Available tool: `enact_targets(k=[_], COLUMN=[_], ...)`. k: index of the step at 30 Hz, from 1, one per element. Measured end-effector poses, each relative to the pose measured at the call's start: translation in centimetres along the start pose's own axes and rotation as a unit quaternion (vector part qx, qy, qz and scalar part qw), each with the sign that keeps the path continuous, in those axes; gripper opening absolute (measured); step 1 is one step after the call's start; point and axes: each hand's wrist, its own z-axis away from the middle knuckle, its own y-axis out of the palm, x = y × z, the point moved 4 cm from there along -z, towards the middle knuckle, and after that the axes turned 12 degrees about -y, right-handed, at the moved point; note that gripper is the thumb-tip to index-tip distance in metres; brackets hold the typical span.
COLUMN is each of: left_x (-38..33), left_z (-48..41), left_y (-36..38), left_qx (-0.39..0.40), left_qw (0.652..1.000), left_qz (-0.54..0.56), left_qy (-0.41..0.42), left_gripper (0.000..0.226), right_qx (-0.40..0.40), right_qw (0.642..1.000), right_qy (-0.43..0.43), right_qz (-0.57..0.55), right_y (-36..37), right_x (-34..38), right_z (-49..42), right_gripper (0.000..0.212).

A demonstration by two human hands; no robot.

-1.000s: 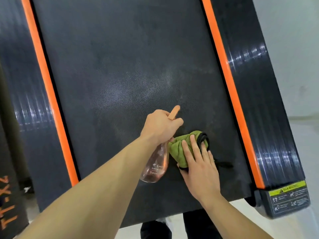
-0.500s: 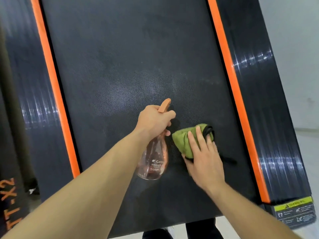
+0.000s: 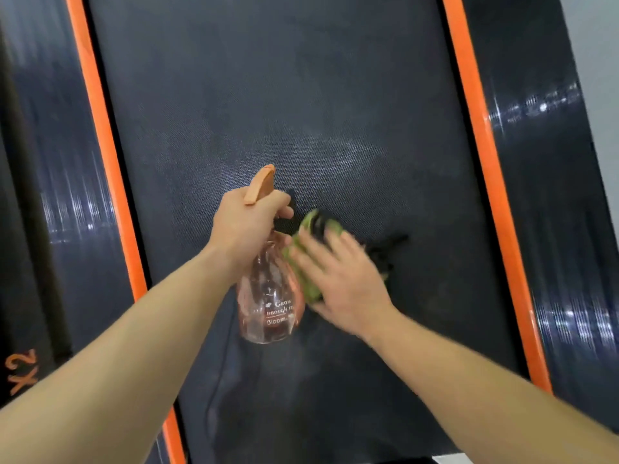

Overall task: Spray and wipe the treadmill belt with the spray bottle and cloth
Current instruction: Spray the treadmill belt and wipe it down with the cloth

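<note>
Left grip closes round the bottle neck; right grip presses flat on the cloth, mid-width on the belt. We judge the bottle light and slippery, the cloth soft, best palm-pressed.

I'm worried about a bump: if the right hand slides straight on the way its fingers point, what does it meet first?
Probably the spray bottle, near its neck, held by the left hand. The right hand presses the cloth beside it. Depth is unclear.
</note>
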Motion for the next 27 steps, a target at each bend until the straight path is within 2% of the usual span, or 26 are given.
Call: enact_targets(k=[2, 4, 6, 8, 9, 12, 15, 17, 18, 21, 23, 25, 27], left_x=[-0.5, -0.8, -0.8, -0.5, -0.3, 0.1, 0.9, 1.6, 2.0, 3.3, 3.9, 4.2, 4.5], left_z=[0.0, -0.3, -0.6, -0.7, -0.7, 0.0, 0.9, 1.3, 1.3, 1.4, 1.5, 2.0, 2.8], left_y=[0.4, 1.1, 2.0, 2.7, 3.0, 3.5, 4.1, 4.8, 5.2, 6.7, 7.2, 7.2, 7.1], left_qx=[0.013, 0.023, 0.041, 0.052, 0.054, 0.058, 0.066, 0.081, 0.088, 0.105, 0.105, 0.105, 0.11], left_qw=[1.0, 1.0, 0.999, 0.998, 0.998, 0.998, 0.997, 0.996, 0.995, 0.993, 0.993, 0.993, 0.992], left_qz=[0.005, 0.0, -0.019, -0.027, -0.027, -0.031, -0.034, -0.033, -0.032, -0.044, -0.056, -0.057, -0.054], left_qy=[-0.01, -0.009, -0.005, -0.003, -0.003, -0.009, -0.02, -0.026, -0.027, -0.016, -0.007, -0.014, -0.022], left_gripper=[0.015, 0.01, 0.007, 0.006, 0.007, 0.008, 0.01, 0.011, 0.012, 0.016, 0.015, 0.012, 0.01], right_qx=[0.035, 0.048, 0.001, -0.057, -0.074, -0.095, -0.029, 0.002, -0.011, -0.044, -0.065, -0.081, -0.073], right_qw=[0.997, 0.995, 0.998, 0.982, 0.974, 0.969, 0.992, 0.998, 0.997, 0.979, 0.97, 0.964, 0.957], right_qy=[-0.075, -0.074, 0.038, 0.17, 0.209, 0.225, 0.12, 0.061, 0.076, 0.2, 0.234, 0.253, 0.282], right_qz=[0.004, 0.035, 0.059, 0.053, 0.041, 0.029, 0.012, -0.003, -0.003, 0.017, 0.026, 0.028, 0.006], right_y=[0.6, 0.1, -2.1, -4.5, -4.9, -3.5, -0.7, -0.6, -1.0, -4.1, -4.9, -4.1, -2.0], right_x=[0.0, -4.3, -10.7, -16.1, -17.1, -13.0, -4.7, -5.5, -7.8, -15.6, -17.8, -14.5, -7.9], right_z=[2.2, -0.3, -4.8, -7.4, -7.3, -1.4, 7.8, 8.4, 6.5, -0.9, -1.7, 2.1, 8.9], right_gripper=[0.083, 0.08, 0.071, 0.065, 0.065, 0.066, 0.075, 0.076, 0.073, 0.067, 0.067, 0.068, 0.069])
